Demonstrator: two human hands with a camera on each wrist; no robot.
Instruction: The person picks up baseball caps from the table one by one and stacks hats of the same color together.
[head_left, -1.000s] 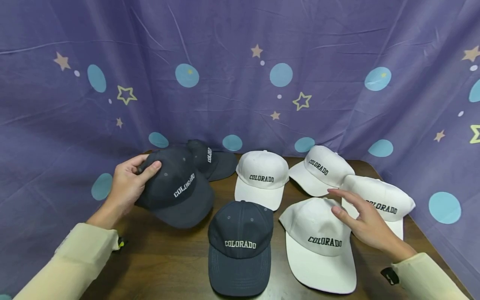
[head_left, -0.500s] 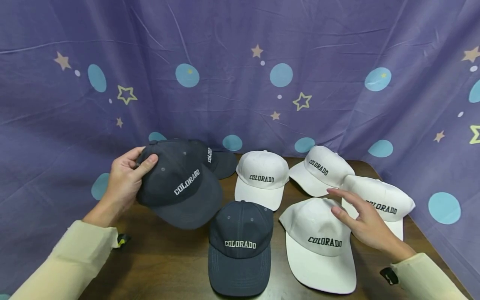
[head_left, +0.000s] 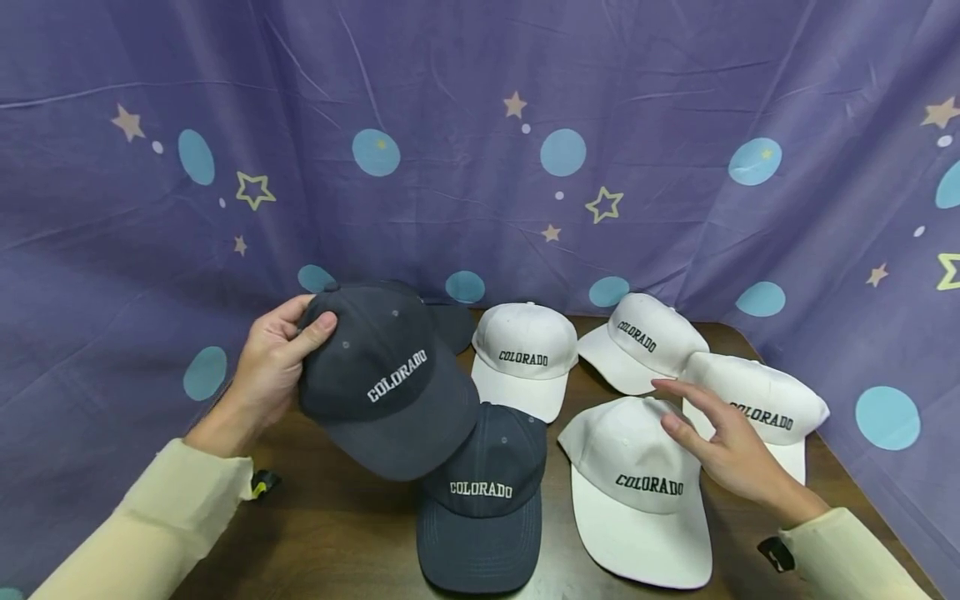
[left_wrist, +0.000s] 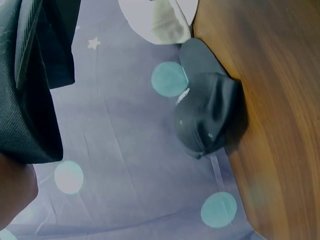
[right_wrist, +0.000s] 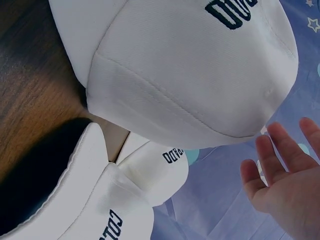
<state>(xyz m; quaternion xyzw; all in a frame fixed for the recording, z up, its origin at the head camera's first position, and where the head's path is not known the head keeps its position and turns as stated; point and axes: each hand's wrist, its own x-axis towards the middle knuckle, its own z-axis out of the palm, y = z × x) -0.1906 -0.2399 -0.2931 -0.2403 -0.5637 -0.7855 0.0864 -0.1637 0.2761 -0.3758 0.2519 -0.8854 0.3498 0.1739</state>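
Note:
My left hand (head_left: 273,362) grips a dark navy baseball cap (head_left: 386,375) by the back of its crown, thumb on the outside. That cap is tilted above the table, its brim overlapping the front navy cap (head_left: 482,533) in the head view. Behind it a third navy cap (left_wrist: 207,110) lies on the table, mostly hidden in the head view. My right hand (head_left: 731,446) hovers with fingers extended by the crown of the front white cap (head_left: 645,500). In the right wrist view its fingers (right_wrist: 280,150) are close to a white crown (right_wrist: 195,75); whether they touch is unclear.
Further white caps stand at the middle (head_left: 521,354), the back right (head_left: 652,333) and the right edge (head_left: 765,400). A purple curtain (head_left: 465,225) with stars and dots hangs behind the brown wooden table (head_left: 337,542).
The left hand has carried the held navy cap right and slightly nearer, so it now covers the rear navy cap's lettering and part of the front one. The right hand stays nearly still.

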